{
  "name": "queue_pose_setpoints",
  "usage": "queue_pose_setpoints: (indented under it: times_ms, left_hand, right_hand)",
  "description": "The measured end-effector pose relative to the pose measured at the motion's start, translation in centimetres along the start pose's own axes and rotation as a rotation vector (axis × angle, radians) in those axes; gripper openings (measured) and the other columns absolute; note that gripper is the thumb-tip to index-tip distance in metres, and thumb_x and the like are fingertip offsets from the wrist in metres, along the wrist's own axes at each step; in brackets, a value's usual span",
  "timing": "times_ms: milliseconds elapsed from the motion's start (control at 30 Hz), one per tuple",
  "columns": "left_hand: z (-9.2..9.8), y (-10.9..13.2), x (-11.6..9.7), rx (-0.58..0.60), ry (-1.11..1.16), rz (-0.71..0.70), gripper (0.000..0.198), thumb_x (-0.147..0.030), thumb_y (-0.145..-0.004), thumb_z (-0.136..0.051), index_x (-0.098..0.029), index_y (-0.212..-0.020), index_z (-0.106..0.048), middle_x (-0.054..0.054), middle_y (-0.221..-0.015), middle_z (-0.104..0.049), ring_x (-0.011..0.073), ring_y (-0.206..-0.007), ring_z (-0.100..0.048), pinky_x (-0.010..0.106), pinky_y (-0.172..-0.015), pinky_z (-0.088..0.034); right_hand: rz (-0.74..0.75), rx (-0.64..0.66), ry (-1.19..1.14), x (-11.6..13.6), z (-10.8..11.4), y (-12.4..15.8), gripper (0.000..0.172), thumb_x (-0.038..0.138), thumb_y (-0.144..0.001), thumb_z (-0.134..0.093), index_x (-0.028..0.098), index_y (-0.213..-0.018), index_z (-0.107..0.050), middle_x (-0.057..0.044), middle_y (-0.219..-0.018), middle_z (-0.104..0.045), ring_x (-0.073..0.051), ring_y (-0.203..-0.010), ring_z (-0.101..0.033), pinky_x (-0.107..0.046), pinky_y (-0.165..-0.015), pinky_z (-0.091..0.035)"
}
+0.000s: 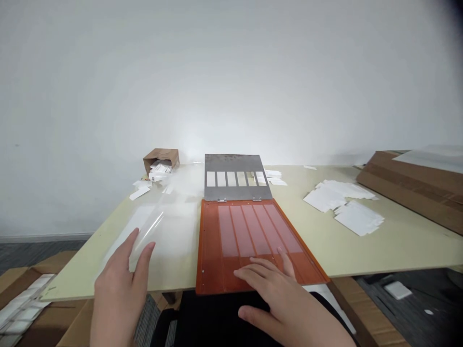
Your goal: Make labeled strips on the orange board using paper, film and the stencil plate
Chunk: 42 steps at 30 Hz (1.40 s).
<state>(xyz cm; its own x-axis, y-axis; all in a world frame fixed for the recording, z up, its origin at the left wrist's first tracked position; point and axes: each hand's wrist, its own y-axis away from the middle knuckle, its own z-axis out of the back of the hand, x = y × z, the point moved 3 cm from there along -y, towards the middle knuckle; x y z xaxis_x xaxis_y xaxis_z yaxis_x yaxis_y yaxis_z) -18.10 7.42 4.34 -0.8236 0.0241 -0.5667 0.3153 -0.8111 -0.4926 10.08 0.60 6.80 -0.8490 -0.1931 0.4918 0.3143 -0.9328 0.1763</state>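
An orange board [210, 260] lies at the table's front edge, with several pale strips [246, 231] side by side under what looks like a clear film. Hinged to its far edge, a grey metal frame [235, 193] with slots leans back, open. My right hand [271, 289] is over the board's near part, fingers spread, holding nothing visible. To the left, my left hand [125, 284] is raised above clear plastic sheets [170, 236], its thumb and forefinger apart with nothing seen between them.
A small cardboard box [170, 155] spills white cards [140, 193] at the back left. White card piles [358, 217] lie right of the board. A large brown carton [408, 188] stands at the far right. Open boxes [68, 318] sit below the table at left.
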Motion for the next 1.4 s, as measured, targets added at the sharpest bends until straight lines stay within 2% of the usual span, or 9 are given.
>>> queue_pose_setpoints:
  times_ms: [333,500,667,833,933,1000,1167,1300,1400]
  left_hand:
    - [-4.6,-1.2,-0.4,0.162,0.181,0.027,0.067,-0.058,-0.086,-0.046,-0.011,-0.132,-0.059,0.016,-0.137,-0.061,0.0323,-0.124,-0.059,0.046,-0.107,-0.046]
    - [-4.3,-0.8,-1.2,0.098,0.291,0.081,0.061,-0.054,-0.089,-0.048,-0.015,-0.135,-0.057,0.013,-0.139,-0.060,0.0285,-0.132,-0.052,0.043,-0.111,-0.041]
    - [-4.0,-0.6,-1.5,0.161,0.361,0.078,0.055,-0.052,-0.090,-0.050,-0.019,-0.133,-0.058,0.012,-0.141,-0.058,0.0272,-0.134,-0.051,0.045,-0.113,-0.039]
    - [-4.1,0.2,-2.7,0.422,0.367,-0.048,0.062,-0.056,-0.086,-0.053,-0.017,-0.134,-0.058,0.012,-0.142,-0.057,0.0278,-0.134,-0.051,0.044,-0.113,-0.039]
    - [-3.9,1.5,-4.1,0.668,0.361,-0.201,0.054,-0.053,-0.089,-0.050,-0.021,-0.131,-0.061,0.008,-0.136,-0.063,0.0262,-0.128,-0.057,0.040,-0.108,-0.044]
    - [-3.7,2.3,-4.3,0.767,0.330,-0.258,0.050,-0.053,-0.091,-0.048,-0.024,-0.130,-0.062,0.006,-0.135,-0.064,0.0255,-0.126,-0.058,0.039,-0.108,-0.045]
    - [-2.9,1.6,-0.6,0.588,0.034,-0.128,0.069,-0.054,-0.081,-0.055,-0.009,-0.134,-0.055,0.019,-0.147,-0.050,0.0326,-0.139,-0.044,0.047,-0.114,-0.036]
    - [-2.9,0.2,2.8,0.566,-0.103,-0.079,0.051,-0.049,-0.078,-0.055,-0.013,-0.114,-0.064,0.019,-0.131,-0.063,0.0341,-0.128,-0.055,0.048,-0.106,-0.044]
    - [-3.7,-0.7,3.5,0.476,-0.139,-0.095,0.040,-0.044,-0.079,-0.053,-0.014,-0.101,-0.067,0.020,-0.122,-0.066,0.0355,-0.125,-0.056,0.050,-0.106,-0.043]
  right_hand:
    - [0.097,-0.120,-0.009,-0.3,-1.7,-1.6,0.038,0.040,-0.091,-0.062,0.027,-0.126,-0.061,-0.006,-0.130,-0.062,-0.026,-0.126,-0.052,-0.063,-0.118,-0.007]
    - [0.202,-0.243,-0.025,1.4,-2.5,-2.7,0.034,0.038,-0.091,-0.062,0.025,-0.123,-0.062,-0.006,-0.125,-0.066,-0.023,-0.121,-0.057,-0.053,-0.117,-0.022]
    - [0.226,-0.364,-0.277,2.9,-3.6,-5.0,0.037,0.034,-0.087,-0.064,0.022,-0.122,-0.062,-0.009,-0.118,-0.070,-0.024,-0.110,-0.063,-0.043,-0.098,-0.045]
    - [0.138,-0.434,-0.770,2.9,-3.8,-8.5,0.036,0.043,-0.088,-0.059,0.018,-0.113,-0.063,-0.007,-0.094,-0.075,-0.017,-0.078,-0.068,-0.029,-0.069,-0.052]
    - [0.082,-0.469,-0.773,2.4,-3.9,-10.0,0.026,0.040,-0.088,-0.058,0.017,-0.097,-0.066,-0.003,-0.073,-0.072,-0.015,-0.063,-0.064,-0.026,-0.059,-0.048]
    - [0.051,-0.521,-0.694,1.9,-4.0,-10.3,0.016,0.029,-0.086,-0.057,0.017,-0.089,-0.067,-0.001,-0.067,-0.069,-0.014,-0.058,-0.061,-0.025,-0.057,-0.045]
    - [-0.008,-0.571,-0.617,-0.1,-3.4,-9.3,0.021,0.021,-0.085,-0.053,0.016,-0.096,-0.070,0.001,-0.062,-0.065,-0.012,-0.052,-0.059,-0.025,-0.056,-0.045]
    - [0.038,-0.578,-0.798,-2.5,-2.1,-7.9,0.030,0.037,-0.088,-0.052,0.016,-0.103,-0.069,0.003,-0.057,-0.061,-0.012,-0.046,-0.057,-0.025,-0.052,-0.046]
    - [0.088,-0.613,-0.941,-4.2,-0.9,-6.8,0.039,0.048,-0.087,-0.056,0.016,-0.105,-0.068,0.004,-0.055,-0.060,-0.012,-0.048,-0.057,-0.024,-0.051,-0.046]
